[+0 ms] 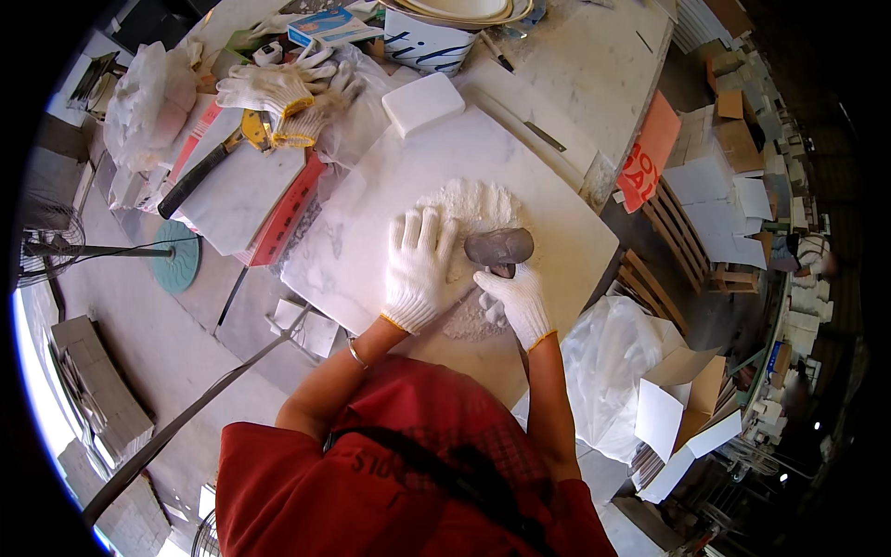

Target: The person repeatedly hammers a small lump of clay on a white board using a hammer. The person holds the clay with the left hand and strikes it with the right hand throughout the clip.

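White knitted gloves with yellow cuffs cover both my hands. My left hand (418,265) lies flat, fingers stretched out, at the left side of a rough white powdery patch (473,200). This patch spreads over a pale marble slab (343,232). In my right hand (520,302) is a mallet (499,246) with a dark grey, rounded head. Its head rests over or just above the patch; whether it touches cannot be made out. My fingers wrap the short visible part of its handle, and the rest is hidden.
A white block (422,104) lies on the slab's far corner. Left stand a yellow-and-black-handled tool (209,167), spare gloves (269,88) and stacked tiles (241,200). A bucket (429,45) is at the back. Right are plastic sheeting (608,371) and an open carton (682,399).
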A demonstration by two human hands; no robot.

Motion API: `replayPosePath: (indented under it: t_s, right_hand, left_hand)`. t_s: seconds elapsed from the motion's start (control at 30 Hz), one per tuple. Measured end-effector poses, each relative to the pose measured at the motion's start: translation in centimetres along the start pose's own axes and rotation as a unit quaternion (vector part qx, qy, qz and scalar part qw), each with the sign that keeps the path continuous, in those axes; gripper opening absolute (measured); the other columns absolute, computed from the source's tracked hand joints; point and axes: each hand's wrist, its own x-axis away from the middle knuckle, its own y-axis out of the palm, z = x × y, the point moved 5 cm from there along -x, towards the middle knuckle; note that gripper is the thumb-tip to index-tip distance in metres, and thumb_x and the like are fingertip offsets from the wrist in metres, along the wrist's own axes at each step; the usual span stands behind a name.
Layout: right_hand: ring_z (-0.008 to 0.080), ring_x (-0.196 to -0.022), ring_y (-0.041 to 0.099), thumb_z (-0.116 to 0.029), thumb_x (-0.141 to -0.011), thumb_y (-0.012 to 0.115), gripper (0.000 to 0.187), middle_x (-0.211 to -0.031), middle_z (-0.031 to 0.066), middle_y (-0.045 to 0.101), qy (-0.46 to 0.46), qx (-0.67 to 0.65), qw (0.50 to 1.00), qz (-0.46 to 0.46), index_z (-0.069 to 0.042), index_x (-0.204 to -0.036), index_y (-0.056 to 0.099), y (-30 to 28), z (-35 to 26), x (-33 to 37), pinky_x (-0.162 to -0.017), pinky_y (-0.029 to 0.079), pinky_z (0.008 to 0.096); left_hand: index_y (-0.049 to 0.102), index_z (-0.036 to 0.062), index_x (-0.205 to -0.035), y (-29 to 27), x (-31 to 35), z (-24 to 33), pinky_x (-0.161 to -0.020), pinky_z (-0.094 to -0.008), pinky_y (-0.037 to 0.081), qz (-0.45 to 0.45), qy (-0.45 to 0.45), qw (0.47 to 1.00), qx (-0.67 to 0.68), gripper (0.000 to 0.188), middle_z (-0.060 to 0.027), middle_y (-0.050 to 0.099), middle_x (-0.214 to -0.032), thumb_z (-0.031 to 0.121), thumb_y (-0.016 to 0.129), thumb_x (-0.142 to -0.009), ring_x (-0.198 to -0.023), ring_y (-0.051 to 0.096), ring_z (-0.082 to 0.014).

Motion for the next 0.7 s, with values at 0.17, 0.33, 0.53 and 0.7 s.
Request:
replayPosePath:
  t_s: [0.17,0.33,0.53,0.7]
  right_hand:
    - [0.0127,-0.056,0.064,-0.018,-0.093,0.079,0.022,-0.076,0.0060,0.070,-0.096,-0.021,0.994,0.049,-0.004,-0.106,0.069,-1.3,-3.4,4.6,-0.047,0.047,0.0260]
    - [0.0129,-0.058,0.064,-0.015,-0.092,0.080,0.022,-0.081,0.0069,0.071,-0.054,0.034,0.996,0.067,0.000,-0.103,0.067,0.0,1.4,0.7,-0.048,0.047,0.0275]
    - [0.0120,-0.050,0.058,-0.022,-0.091,0.080,0.027,-0.072,0.0043,0.066,-0.014,-0.037,0.999,0.008,-0.008,-0.107,0.064,0.8,-0.3,0.5,-0.044,0.042,0.0265]
    - [0.0107,-0.057,0.063,-0.020,-0.094,0.078,0.021,-0.079,0.0064,0.071,-0.093,-0.034,0.994,0.053,-0.006,-0.106,0.069,-0.3,-3.6,5.3,-0.048,0.046,0.0260]
  left_hand:
    - [0.060,0.0004,-0.129,0.9,0.7,-0.6,-0.106,-0.0573,0.039,-0.001,-0.003,1.000,0.011,0.078,-0.0233,0.054,-0.129,0.045,0.083,-0.070,-0.121,0.050,-0.0441]
    - [0.061,0.0010,-0.128,1.0,0.4,-0.4,-0.104,-0.0563,0.041,-0.003,-0.002,1.000,-0.009,0.074,-0.0234,0.055,-0.129,0.044,0.082,-0.072,-0.119,0.052,-0.0441]
    - [0.062,0.0021,-0.127,-0.2,0.4,0.0,-0.104,-0.0565,0.041,0.011,-0.006,1.000,-0.006,0.074,-0.0234,0.056,-0.129,0.042,0.082,-0.069,-0.120,0.052,-0.0448]
    - [0.060,0.0037,-0.130,0.5,0.5,-0.4,-0.107,-0.0569,0.038,-0.013,-0.012,1.000,0.014,0.075,-0.0231,0.054,-0.129,0.045,0.082,-0.072,-0.121,0.050,-0.0447]
